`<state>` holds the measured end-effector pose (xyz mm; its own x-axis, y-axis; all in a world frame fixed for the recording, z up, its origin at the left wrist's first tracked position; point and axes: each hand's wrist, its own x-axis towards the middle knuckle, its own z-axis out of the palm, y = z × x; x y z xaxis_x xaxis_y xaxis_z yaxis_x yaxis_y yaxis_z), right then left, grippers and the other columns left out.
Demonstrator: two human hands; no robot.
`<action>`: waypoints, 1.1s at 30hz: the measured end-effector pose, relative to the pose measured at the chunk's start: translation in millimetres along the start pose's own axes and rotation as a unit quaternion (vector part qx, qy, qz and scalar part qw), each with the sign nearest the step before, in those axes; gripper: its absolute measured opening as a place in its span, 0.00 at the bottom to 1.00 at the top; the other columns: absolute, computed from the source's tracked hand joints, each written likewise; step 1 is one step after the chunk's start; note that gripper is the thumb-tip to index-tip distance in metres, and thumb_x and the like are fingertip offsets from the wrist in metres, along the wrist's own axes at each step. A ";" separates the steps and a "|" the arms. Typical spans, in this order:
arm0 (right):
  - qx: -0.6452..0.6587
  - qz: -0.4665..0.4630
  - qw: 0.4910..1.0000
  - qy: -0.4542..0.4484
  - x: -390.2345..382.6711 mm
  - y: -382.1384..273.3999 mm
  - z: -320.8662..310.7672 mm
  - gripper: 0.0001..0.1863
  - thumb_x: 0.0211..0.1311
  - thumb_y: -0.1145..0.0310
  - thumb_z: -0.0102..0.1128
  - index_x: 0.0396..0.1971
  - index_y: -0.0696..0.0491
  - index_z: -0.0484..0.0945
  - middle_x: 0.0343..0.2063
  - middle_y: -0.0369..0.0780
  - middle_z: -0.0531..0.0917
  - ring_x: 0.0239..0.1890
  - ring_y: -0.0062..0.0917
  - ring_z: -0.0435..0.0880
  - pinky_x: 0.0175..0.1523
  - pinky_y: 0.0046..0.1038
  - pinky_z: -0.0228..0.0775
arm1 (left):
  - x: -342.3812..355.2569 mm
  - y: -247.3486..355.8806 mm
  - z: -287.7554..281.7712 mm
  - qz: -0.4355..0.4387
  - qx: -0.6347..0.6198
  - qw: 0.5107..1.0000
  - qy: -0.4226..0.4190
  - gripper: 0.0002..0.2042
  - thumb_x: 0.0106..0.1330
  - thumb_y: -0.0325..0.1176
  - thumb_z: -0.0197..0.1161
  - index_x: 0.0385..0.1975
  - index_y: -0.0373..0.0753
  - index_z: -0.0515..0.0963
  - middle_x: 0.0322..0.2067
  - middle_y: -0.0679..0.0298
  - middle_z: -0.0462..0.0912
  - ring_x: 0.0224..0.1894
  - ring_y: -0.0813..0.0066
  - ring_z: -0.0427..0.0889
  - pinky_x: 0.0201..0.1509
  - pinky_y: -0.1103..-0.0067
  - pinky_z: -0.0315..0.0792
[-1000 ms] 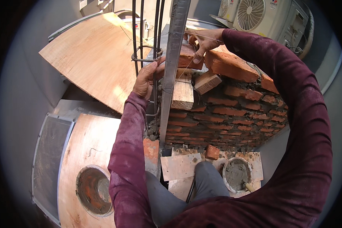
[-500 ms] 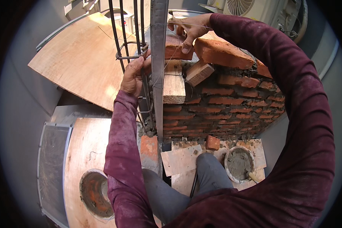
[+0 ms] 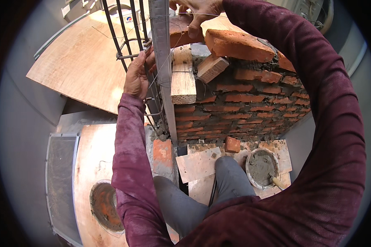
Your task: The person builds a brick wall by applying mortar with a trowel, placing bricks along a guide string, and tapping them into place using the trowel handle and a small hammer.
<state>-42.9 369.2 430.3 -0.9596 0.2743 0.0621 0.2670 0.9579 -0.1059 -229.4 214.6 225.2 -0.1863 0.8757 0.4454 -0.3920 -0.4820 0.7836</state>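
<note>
I look down on a red brick wall (image 3: 251, 99) with grey mortar joints. My left hand (image 3: 137, 76) grips the upright steel bars (image 3: 123, 33) and grey metal straightedge (image 3: 163, 61) standing at the wall's left end. My right hand (image 3: 198, 12) reaches over the wall top and pinches a red brick (image 3: 181, 31) and a thin string beside the straightedge. A wooden block (image 3: 182, 78) stands against the wall's end. Another small wood piece (image 3: 212, 68) leans under a loose top brick (image 3: 239, 45).
A pan of grey mortar (image 3: 261, 166) with a trowel handle sits on flat board pieces (image 3: 198, 164) at the wall's foot. A loose brick (image 3: 233, 145) lies nearby. Plywood sheets (image 3: 86, 66) lie to the left. A round hole (image 3: 105, 206) shows in a board. My legs (image 3: 193, 201) are below.
The view has tilted down and closer to the wall. My right hand stays at the top brick by the straightedge; my left hand stays on the bars.
</note>
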 end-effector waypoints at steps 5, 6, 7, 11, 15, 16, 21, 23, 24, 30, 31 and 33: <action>-0.132 0.054 0.984 0.110 -46.1 -41.7 -73.9 0.52 0.25 0.55 0.79 0.53 0.57 0.60 0.40 0.51 0.78 0.45 0.40 0.79 0.47 0.36 0.71 | -26.3 8.9 26.6 0.018 0.134 0.987 0.083 0.29 0.72 0.49 0.48 0.61 0.30 0.64 0.58 0.53 0.71 0.61 0.71 0.69 0.66 0.77 0.61; -0.158 0.062 0.977 0.132 -56.6 -51.3 -86.3 0.51 0.25 0.56 0.79 0.53 0.57 0.60 0.40 0.51 0.79 0.44 0.39 0.79 0.46 0.36 0.71 | -44.1 11.9 32.8 0.052 0.188 0.974 0.113 0.28 0.72 0.47 0.49 0.61 0.30 0.63 0.59 0.52 0.69 0.62 0.69 0.68 0.67 0.76 0.60; -0.187 0.073 0.968 0.151 -68.1 -60.3 -96.2 0.51 0.25 0.56 0.79 0.53 0.56 0.60 0.39 0.51 0.79 0.43 0.39 0.79 0.46 0.36 0.72 | -63.3 10.7 42.0 0.087 0.235 0.958 0.141 0.27 0.72 0.45 0.49 0.62 0.29 0.62 0.60 0.51 0.68 0.63 0.68 0.67 0.67 0.75 0.60; -0.280 0.074 0.918 0.272 -164.4 -99.5 -100.5 0.44 0.27 0.53 0.77 0.47 0.56 0.64 0.30 0.45 0.78 0.33 0.34 0.80 0.37 0.32 0.71 | -153.7 -13.0 81.0 0.108 0.156 0.968 0.161 0.30 0.69 0.41 0.56 0.64 0.29 0.57 0.61 0.46 0.63 0.64 0.60 0.65 0.67 0.69 0.63; -0.320 -0.095 0.877 0.345 -237.1 -124.4 -6.7 0.44 0.32 0.49 0.77 0.50 0.57 0.67 0.40 0.47 0.79 0.41 0.35 0.81 0.48 0.34 0.74 | -229.5 -45.3 131.0 -0.060 -0.073 0.995 0.011 0.48 0.58 0.51 0.67 0.68 0.32 0.44 0.64 0.44 0.57 0.65 0.52 0.63 0.66 0.63 0.63; -0.223 -0.057 0.902 0.365 -240.6 -139.2 33.6 0.40 0.31 0.45 0.72 0.43 0.57 0.73 0.35 0.44 0.80 0.32 0.36 0.82 0.37 0.33 0.73 | -242.6 -50.1 138.6 -0.067 -0.125 0.990 0.009 0.50 0.56 0.52 0.68 0.69 0.34 0.41 0.65 0.45 0.54 0.66 0.52 0.61 0.67 0.61 0.62; 0.017 0.095 0.964 0.248 -255.9 -199.8 213.2 0.34 0.31 0.50 0.67 0.40 0.56 0.71 0.36 0.43 0.76 0.29 0.37 0.81 0.31 0.35 0.75 | -281.7 -92.5 165.6 -0.036 -0.239 0.967 0.083 0.42 0.60 0.48 0.66 0.67 0.38 0.48 0.63 0.54 0.59 0.64 0.59 0.64 0.66 0.63 0.65; 0.021 0.092 0.947 0.307 -254.9 -214.6 280.3 0.33 0.35 0.51 0.67 0.41 0.56 0.69 0.41 0.49 0.74 0.43 0.43 0.78 0.42 0.39 0.75 | -294.2 -109.3 162.4 -0.102 -0.169 0.957 0.214 0.31 0.64 0.38 0.62 0.63 0.38 0.56 0.58 0.57 0.68 0.57 0.65 0.72 0.59 0.71 0.73; 0.045 0.104 0.962 0.250 -261.7 -218.6 299.1 0.34 0.39 0.49 0.66 0.45 0.56 0.69 0.45 0.51 0.73 0.48 0.44 0.75 0.48 0.40 0.73 | -307.2 -125.7 148.8 -0.127 -0.148 0.952 0.236 0.30 0.64 0.37 0.62 0.63 0.37 0.57 0.56 0.57 0.69 0.56 0.66 0.74 0.57 0.72 0.74; 0.171 0.312 0.933 0.055 -395.2 -142.2 334.8 0.31 0.61 0.52 0.57 0.60 0.53 0.65 0.63 0.52 0.63 0.64 0.44 0.64 0.62 0.38 0.63 | -358.3 -169.6 83.5 -0.262 -0.073 0.890 0.366 0.25 0.62 0.34 0.65 0.58 0.47 0.64 0.49 0.61 0.76 0.48 0.67 0.79 0.43 0.68 0.81; 0.090 0.390 0.910 0.106 -432.1 -123.4 344.9 0.26 0.61 0.57 0.57 0.55 0.55 0.69 0.57 0.52 0.70 0.60 0.44 0.68 0.60 0.38 0.65 | -367.4 -175.7 68.0 -0.284 -0.071 0.883 0.367 0.25 0.61 0.34 0.66 0.57 0.48 0.64 0.48 0.61 0.76 0.47 0.67 0.79 0.40 0.68 0.82; -0.095 0.557 0.824 0.044 -516.1 -79.0 371.4 0.17 0.58 0.62 0.58 0.42 0.57 0.75 0.43 0.48 0.77 0.50 0.41 0.75 0.51 0.41 0.71 | -367.9 -175.4 77.3 -0.274 -0.045 0.887 0.369 0.24 0.61 0.36 0.66 0.56 0.48 0.65 0.47 0.61 0.77 0.46 0.66 0.80 0.40 0.70 0.82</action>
<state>398.4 120.4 38.0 -0.1029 0.9893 0.1036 0.9947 0.1025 0.0101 -22.4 -25.3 -42.6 -0.4718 0.7738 -0.4227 -0.6697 -0.0026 0.7426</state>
